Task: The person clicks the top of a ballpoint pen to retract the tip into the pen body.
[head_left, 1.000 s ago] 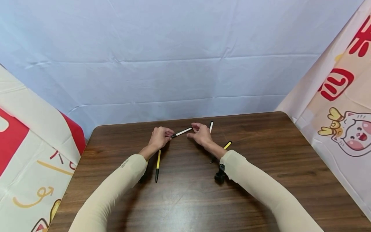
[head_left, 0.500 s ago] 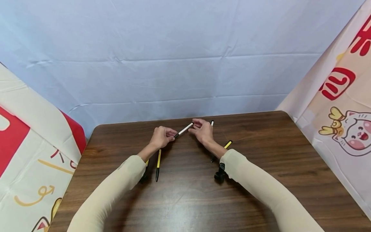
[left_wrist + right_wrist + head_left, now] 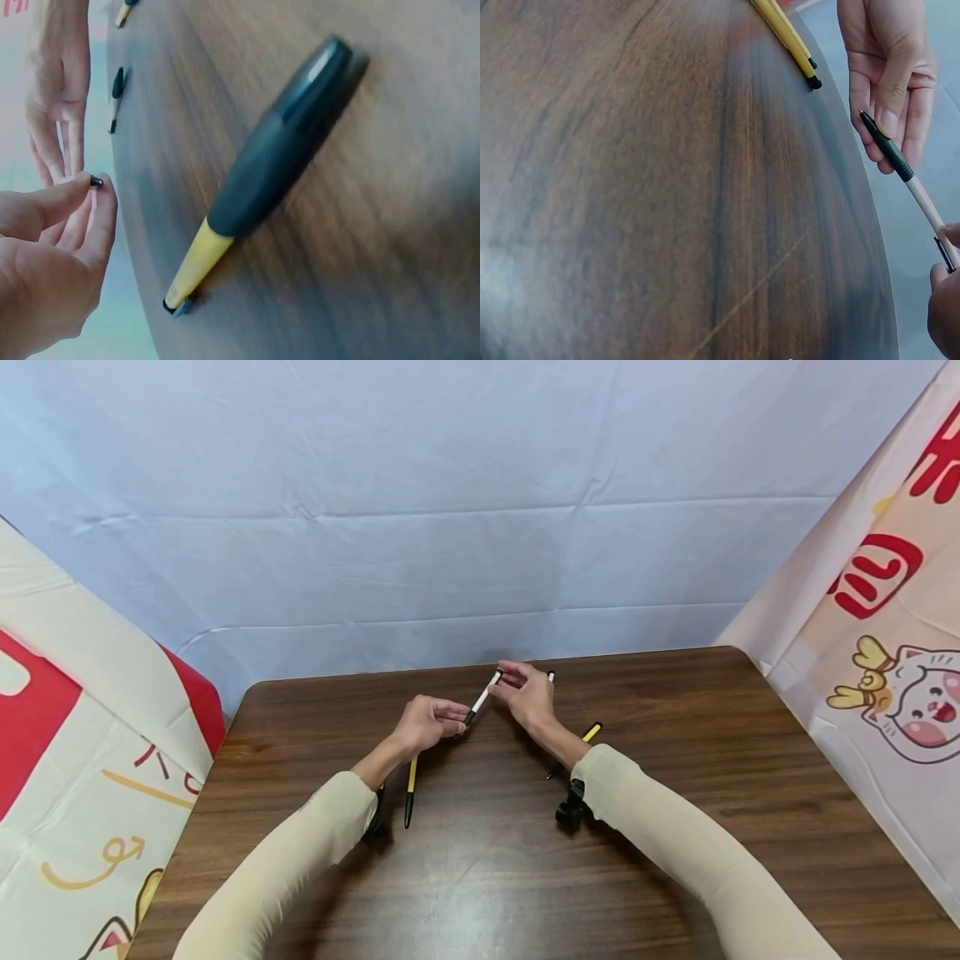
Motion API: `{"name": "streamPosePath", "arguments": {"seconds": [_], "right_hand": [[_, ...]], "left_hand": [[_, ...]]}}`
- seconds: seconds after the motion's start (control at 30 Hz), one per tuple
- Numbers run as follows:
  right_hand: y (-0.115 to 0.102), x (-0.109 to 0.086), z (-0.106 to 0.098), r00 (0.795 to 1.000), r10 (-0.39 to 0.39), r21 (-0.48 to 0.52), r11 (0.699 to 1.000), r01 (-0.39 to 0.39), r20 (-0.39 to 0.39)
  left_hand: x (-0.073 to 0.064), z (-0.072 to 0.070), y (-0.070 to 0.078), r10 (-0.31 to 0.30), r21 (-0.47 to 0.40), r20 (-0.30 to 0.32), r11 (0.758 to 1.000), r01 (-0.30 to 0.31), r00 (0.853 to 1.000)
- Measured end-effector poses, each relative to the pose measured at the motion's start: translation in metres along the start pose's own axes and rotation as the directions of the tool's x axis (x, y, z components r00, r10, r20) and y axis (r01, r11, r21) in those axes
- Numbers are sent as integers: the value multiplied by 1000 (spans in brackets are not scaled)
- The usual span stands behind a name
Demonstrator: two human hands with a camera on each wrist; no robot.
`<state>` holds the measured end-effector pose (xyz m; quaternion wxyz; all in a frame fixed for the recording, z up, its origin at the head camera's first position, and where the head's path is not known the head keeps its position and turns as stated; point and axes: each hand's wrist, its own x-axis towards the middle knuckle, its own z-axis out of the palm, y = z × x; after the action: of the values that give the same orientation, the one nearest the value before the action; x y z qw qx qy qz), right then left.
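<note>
Between both hands is a white ballpoint pen point(image 3: 484, 693) with a black grip section, tilted with its clip end farther away. My left hand point(image 3: 429, 724) pinches the black tip end; in the right wrist view its thumb lies along the grip section of the pen point(image 3: 925, 204). My right hand point(image 3: 529, 698) pinches the pen's other end near the clip, thumb and a finger on either side. In the left wrist view, only the pen's dark tip pokes out between the left hand's point(image 3: 56, 259) thumb and finger.
A yellow pen point(image 3: 409, 793) with black grip lies near the left forearm; the right wrist view shows two yellow pens point(image 3: 786, 36) there. Another yellow pen point(image 3: 592, 732) lies by the right wrist. A second white pen point(image 3: 551, 677) is mostly hidden behind the right hand. The brown table point(image 3: 480, 877) ends before a pale cloth.
The pen has swung to a steeper angle. My left hand has moved slightly right and nearer, while my right hand has shifted a little away and its thumb has closed onto the pen.
</note>
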<state>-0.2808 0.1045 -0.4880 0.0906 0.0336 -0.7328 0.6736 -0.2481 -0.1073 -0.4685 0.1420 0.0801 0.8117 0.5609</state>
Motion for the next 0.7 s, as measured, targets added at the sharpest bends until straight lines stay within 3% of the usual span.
{"name": "streamPosePath", "arguments": {"seconds": [0.27, 0.7], "right_hand": [[0, 1, 0, 998, 19, -31, 999, -17, 56], [-1, -1, 3, 988, 101, -7, 995, -101, 119]], "left_hand": [[-7, 9, 4, -53, -173, 70, 983, 65, 996], [-11, 12, -1, -83, -321, 135, 939, 123, 987]]}}
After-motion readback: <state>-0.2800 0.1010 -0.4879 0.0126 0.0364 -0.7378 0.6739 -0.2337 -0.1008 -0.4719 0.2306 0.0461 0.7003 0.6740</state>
